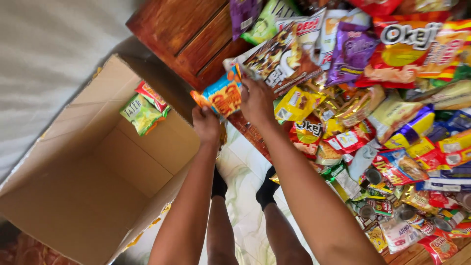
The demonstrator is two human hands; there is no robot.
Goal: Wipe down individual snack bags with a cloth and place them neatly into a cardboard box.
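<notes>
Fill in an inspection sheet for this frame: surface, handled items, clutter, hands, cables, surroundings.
Surface: wooden table, mostly buried under packets.
Handled items: blue-orange snack packet and brown snack packet.
Clutter: heap of snack packets; small tins near the front.
Hands: left hand grips the blue-orange packet; right hand grips the brown one.
Cables: nothing seen.
Surroundings: open cardboard box holding two packets; tiled floor.

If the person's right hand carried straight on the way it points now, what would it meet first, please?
The right hand points up the picture into the heap on the wooden table. It already grips a dark brown snack packet; next in that line would probably be the white-and-red packet behind it, though depth is unclear.
</notes>
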